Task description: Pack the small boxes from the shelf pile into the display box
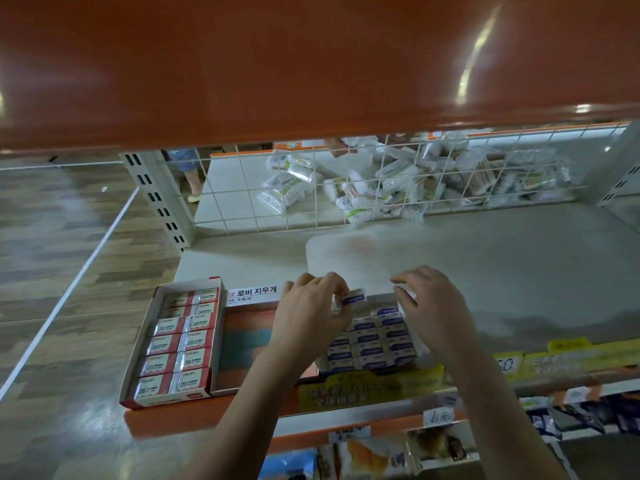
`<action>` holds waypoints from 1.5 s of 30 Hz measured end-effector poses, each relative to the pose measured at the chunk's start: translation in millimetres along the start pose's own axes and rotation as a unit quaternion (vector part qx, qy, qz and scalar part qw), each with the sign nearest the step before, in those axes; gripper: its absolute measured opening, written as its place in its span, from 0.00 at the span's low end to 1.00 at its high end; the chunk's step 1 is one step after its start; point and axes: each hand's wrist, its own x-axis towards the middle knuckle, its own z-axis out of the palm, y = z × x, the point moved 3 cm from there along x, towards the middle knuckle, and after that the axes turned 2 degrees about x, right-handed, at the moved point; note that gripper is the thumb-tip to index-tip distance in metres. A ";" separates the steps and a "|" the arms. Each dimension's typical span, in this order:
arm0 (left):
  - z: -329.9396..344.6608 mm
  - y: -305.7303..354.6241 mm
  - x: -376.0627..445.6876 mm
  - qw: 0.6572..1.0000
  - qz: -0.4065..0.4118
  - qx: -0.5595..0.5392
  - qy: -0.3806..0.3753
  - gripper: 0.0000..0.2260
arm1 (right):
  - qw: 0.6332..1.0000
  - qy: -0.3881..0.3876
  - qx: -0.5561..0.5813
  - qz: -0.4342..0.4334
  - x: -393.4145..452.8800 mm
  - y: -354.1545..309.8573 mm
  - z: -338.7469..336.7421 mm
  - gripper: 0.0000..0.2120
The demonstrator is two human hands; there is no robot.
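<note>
Pale grey shelf (pixel 485 271) with an orange front edge, lying beneath an orange upper shelf. Sitting on it: a red display box (pixel 175 341) of 2B boxes at 9 o'clock; beside it a display box (pixel 249 344) with a Korean-lettered flap; at 3 o'clock of that, rows of small boxes (pixel 372 344) with blue labels.

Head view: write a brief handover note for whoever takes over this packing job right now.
Left hand: pinches one small blue-labelled box above the display box.
Right hand: curled at the display box's far right corner; what it holds is unclear.
Done: several rows of blue-labelled boxes already packed.
Left: set down the pinched box and fill the back row.
Red 2B box tray at left is full.
</note>
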 end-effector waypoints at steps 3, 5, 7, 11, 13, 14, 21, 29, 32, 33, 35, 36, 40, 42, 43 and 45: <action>9.2 11.0 5.9 0.998 0.024 0.044 -0.022 0.09 | 1.000 -0.008 0.000 0.030 -3.5 10.2 2.1 0.11; 14.4 14.5 9.4 0.996 0.031 0.068 -0.040 0.10 | 0.999 -0.011 0.006 0.040 -5.4 12.8 3.7 0.11; 18.7 16.1 12.1 0.994 0.031 0.086 -0.054 0.09 | 0.999 -0.011 0.011 0.042 -6.7 14.0 4.5 0.11; 22.5 17.4 14.0 0.993 0.027 0.100 -0.053 0.08 | 0.999 -0.013 0.017 0.044 -7.8 15.4 5.1 0.11; 23.5 18.7 13.6 0.993 0.027 0.109 -0.047 0.08 | 0.999 -0.014 0.016 0.046 -8.2 16.0 5.6 0.11; 24.0 19.6 12.9 0.992 0.030 0.116 -0.044 0.08 | 0.999 -0.015 0.016 0.047 -8.3 16.1 5.9 0.11; 28.9 26.1 8.5 0.986 0.057 0.153 -0.041 0.06 | 0.999 -0.007 0.013 0.042 -7.5 14.5 7.6 0.10; 29.8 27.8 10.0 0.979 0.111 0.155 -0.065 0.07 | 0.999 -0.003 0.014 0.038 -7.2 13.3 8.3 0.11; 31.7 26.8 13.0 0.976 0.129 0.158 -0.074 0.11 | 0.999 0.000 0.015 0.040 -7.4 13.0 8.4 0.10; 32.4 26.2 14.3 0.975 0.131 0.161 -0.078 0.13 | 0.999 0.001 0.017 0.040 -7.6 13.1 8.4 0.10; 32.4 24.9 16.5 0.975 0.129 0.161 -0.084 0.14 | 0.999 0.002 0.023 0.042 -7.8 13.5 8.3 0.10; 31.7 24.2 17.4 0.976 0.126 0.155 -0.084 0.14 | 0.999 0.001 0.027 0.044 -7.9 14.0 8.2 0.10; 26.5 24.4 17.7 0.985 0.117 0.102 -0.070 0.12 | 0.998 -0.005 0.031 0.053 -7.9 16.9 7.8 0.11; 25.4 25.0 18.1 0.989 0.106 0.083 -0.064 0.09 | 0.998 -0.009 0.031 0.054 -8.0 17.8 7.8 0.11; 25.7 24.7 18.6 0.990 0.100 0.075 -0.063 0.09 | 0.998 -0.010 0.031 0.054 -8.3 18.0 7.7 0.11; 26.9 24.2 20.0 0.991 0.095 0.061 -0.066 0.08 | 0.998 -0.009 0.031 0.053 -8.6 18.0 7.6 0.11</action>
